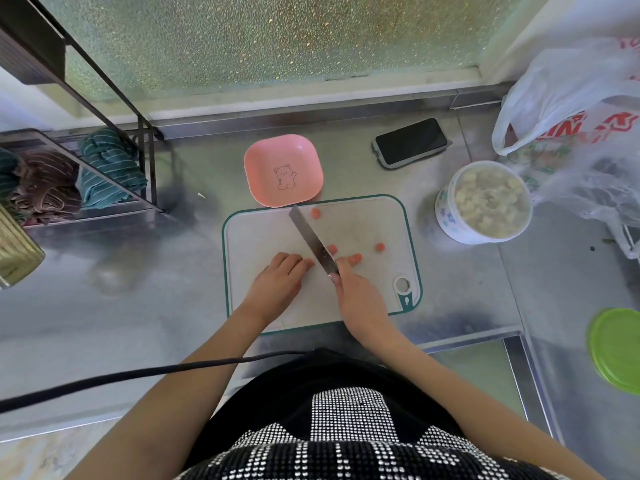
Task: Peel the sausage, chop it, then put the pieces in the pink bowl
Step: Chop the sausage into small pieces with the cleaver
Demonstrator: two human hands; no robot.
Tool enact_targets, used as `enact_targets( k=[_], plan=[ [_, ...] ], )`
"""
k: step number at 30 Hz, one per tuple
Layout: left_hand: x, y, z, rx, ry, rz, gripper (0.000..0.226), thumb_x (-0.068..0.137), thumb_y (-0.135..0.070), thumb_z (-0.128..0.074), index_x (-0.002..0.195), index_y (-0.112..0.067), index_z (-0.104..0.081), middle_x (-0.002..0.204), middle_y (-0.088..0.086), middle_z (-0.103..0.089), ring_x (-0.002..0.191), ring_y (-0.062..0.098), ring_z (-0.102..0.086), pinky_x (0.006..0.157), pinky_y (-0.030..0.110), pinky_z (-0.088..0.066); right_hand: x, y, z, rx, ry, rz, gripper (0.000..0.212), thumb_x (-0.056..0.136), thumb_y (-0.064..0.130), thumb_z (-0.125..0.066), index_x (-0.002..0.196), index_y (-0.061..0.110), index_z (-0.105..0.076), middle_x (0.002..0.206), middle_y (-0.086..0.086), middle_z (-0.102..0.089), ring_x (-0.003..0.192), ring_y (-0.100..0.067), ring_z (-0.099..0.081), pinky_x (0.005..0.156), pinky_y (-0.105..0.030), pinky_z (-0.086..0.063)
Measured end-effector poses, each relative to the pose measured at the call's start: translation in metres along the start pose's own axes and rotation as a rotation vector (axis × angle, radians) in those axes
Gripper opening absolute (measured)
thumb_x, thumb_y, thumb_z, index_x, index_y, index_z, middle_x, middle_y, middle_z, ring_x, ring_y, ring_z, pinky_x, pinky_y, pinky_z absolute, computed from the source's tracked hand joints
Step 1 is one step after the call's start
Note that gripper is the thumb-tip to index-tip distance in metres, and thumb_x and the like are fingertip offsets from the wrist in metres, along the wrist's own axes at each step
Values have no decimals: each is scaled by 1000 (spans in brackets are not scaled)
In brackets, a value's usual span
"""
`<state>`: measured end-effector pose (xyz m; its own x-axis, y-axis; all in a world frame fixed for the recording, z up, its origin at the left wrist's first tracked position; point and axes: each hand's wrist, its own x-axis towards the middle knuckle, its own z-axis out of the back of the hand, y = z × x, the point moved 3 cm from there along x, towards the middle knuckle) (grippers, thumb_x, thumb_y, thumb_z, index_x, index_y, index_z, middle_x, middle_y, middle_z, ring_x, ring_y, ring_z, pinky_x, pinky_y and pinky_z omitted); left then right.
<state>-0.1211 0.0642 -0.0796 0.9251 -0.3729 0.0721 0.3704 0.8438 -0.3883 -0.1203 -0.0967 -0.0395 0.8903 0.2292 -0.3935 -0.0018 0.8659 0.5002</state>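
A white cutting board (pixel 263 237) with a green rim lies on the steel counter. Orange sausage pieces are scattered on it: one at the far edge (pixel 315 213), one at the right (pixel 380 247), others (pixel 355 258) just right of the blade. My right hand (pixel 358 292) grips the handle of a knife (pixel 311 239), whose blade slants up-left across the board. My left hand (pixel 280 277) rests fingers-down on the board left of the blade, covering a sausage stub whose tip (pixel 309 261) shows at the fingertips. The pink bowl (pixel 283 169) with a bear drawing stands just behind the board, with nothing in it.
A phone (pixel 411 142) lies behind right. A white tub of food (pixel 483 202) and plastic bags (pixel 571 109) stand at right, a green lid (pixel 618 349) near the right edge. A rack with cloths (pixel 86 171) is at left. A black cable (pixel 145 375) crosses in front.
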Motion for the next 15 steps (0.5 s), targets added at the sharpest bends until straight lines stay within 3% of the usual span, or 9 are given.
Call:
enact_targets(
  k=[4,8,15],
  plan=[
    [0,-6,5,45,8,-12,49,60,2,-80,105,-2,-62,92,13,-65,85,30,-55,56,34,-55,-2,8,-1,2,11,20,42,101,30,-29,142,17,-29,91,-21,-65,82,-39,-60,69,-44,-46],
    [2,-7,7,109,-10,-37,43,58,2,-81,98,-2,-66,87,13,-65,76,32,-61,64,34,-53,-4,8,-1,-21,29,19,41,102,31,-28,140,17,-30,91,-20,-65,82,-38,-61,69,-43,-47],
    [1,-6,6,114,-16,-32,40,57,1,-81,92,-4,-63,82,12,-61,75,29,-53,60,35,-51,-5,6,-8,-58,36,24,41,102,32,-28,139,16,-32,90,-19,-65,80,-38,-61,68,-41,-45]
  ],
)
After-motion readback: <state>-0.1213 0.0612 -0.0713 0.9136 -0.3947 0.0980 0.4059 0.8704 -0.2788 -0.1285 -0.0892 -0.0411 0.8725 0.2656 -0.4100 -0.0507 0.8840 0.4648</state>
